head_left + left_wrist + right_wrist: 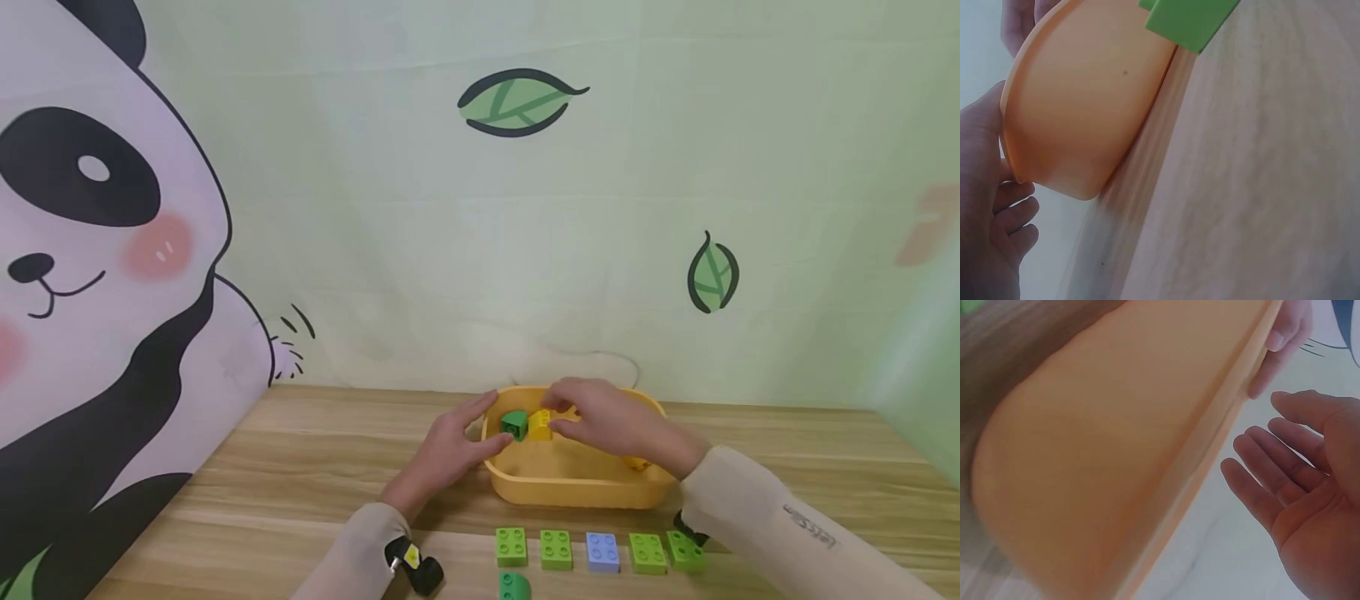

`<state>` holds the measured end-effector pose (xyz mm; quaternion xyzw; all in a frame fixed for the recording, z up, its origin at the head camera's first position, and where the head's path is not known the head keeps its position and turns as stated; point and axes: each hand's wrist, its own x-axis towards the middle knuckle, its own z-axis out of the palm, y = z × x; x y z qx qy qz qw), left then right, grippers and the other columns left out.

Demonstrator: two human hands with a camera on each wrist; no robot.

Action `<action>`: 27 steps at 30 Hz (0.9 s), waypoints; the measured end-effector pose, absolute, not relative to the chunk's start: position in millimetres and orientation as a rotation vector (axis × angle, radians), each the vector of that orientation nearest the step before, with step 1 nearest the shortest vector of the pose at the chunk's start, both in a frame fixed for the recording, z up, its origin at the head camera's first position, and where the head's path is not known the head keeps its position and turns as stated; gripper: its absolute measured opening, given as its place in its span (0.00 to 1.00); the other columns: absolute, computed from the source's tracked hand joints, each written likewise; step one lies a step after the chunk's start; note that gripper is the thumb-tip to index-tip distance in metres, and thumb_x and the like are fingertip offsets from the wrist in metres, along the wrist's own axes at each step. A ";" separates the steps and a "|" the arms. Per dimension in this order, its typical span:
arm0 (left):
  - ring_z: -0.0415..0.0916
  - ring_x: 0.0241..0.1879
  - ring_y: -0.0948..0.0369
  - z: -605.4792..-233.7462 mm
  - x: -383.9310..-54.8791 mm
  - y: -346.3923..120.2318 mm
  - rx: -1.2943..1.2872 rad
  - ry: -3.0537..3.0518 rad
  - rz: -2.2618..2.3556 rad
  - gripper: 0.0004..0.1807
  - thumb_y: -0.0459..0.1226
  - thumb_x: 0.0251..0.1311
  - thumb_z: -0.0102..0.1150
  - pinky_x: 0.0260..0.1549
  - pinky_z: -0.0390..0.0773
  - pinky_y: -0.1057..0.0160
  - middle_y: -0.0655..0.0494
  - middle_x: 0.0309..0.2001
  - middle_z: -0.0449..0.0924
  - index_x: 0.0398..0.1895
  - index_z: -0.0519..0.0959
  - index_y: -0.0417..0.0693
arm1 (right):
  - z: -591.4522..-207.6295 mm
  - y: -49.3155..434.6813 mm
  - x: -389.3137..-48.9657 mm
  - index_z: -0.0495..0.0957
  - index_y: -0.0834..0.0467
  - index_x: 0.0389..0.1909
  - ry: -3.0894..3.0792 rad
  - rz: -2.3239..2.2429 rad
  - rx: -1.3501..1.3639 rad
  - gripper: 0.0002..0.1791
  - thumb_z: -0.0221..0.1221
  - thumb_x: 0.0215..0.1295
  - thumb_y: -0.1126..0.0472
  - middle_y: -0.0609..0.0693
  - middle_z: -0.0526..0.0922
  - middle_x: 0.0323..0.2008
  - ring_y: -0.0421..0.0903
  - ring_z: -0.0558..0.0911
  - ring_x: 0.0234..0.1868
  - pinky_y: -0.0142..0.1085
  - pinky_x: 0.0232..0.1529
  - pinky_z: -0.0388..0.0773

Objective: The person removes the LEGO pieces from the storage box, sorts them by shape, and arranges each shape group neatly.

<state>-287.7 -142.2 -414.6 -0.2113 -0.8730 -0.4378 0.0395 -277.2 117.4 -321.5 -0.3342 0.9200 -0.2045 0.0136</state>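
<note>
A yellow-orange plastic bin point(577, 493) stands on the wooden table against the backdrop. My left hand point(450, 450) grips its left rim, the thumb reaching over the edge and the other fingers outside, as the left wrist view also shows. Inside, at the left end, a dark green toy brick point(514, 425) lies beside a yellow toy brick point(541, 425). Over the bin hovers my right hand point(607, 417), fingers loosely bent near the yellow brick. In the right wrist view that hand point(1304, 487) holds nothing. Another yellow piece point(637, 463) is partly hidden under the right wrist.
In front of the bin runs a row of studded bricks: lime green point(511, 547) ones and a blue brick point(602, 552). A rounded green brick point(514, 586) lies nearer, cut by the frame. Behind rises a pale green backdrop point(390, 250) with a panda.
</note>
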 end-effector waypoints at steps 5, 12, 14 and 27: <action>0.61 0.78 0.46 -414.2 -287.6 -141.9 -0.655 -2.659 -1.345 0.41 0.48 0.70 0.69 0.75 0.63 0.41 0.48 0.80 0.64 0.81 0.66 0.43 | -323.0 104.6 -288.7 0.83 0.64 0.58 2.820 -0.586 -1.080 0.16 0.67 0.73 0.63 0.58 0.86 0.55 0.56 0.84 0.56 0.50 0.61 0.82; 0.62 0.78 0.46 -415.1 -287.7 -142.3 -0.657 -2.655 -1.344 0.42 0.49 0.69 0.69 0.75 0.63 0.41 0.49 0.79 0.64 0.81 0.66 0.43 | -329.0 86.7 -300.4 0.83 0.67 0.57 2.801 -0.522 -1.129 0.15 0.66 0.73 0.67 0.60 0.86 0.55 0.57 0.84 0.56 0.51 0.62 0.81; 0.62 0.78 0.45 -415.4 -287.7 -142.6 -0.665 -2.651 -1.341 0.42 0.51 0.69 0.69 0.75 0.64 0.41 0.48 0.79 0.65 0.81 0.66 0.43 | -331.0 82.9 -302.0 0.83 0.67 0.57 2.790 -0.533 -1.132 0.15 0.65 0.72 0.69 0.60 0.86 0.54 0.57 0.84 0.56 0.52 0.62 0.81; 0.63 0.77 0.46 -414.7 -287.6 -143.0 -0.698 -2.623 -1.324 0.42 0.51 0.68 0.69 0.75 0.64 0.43 0.47 0.78 0.66 0.79 0.68 0.41 | -344.8 71.5 -306.2 0.84 0.66 0.56 2.727 -0.501 -1.149 0.14 0.65 0.72 0.72 0.57 0.87 0.53 0.55 0.84 0.55 0.53 0.64 0.79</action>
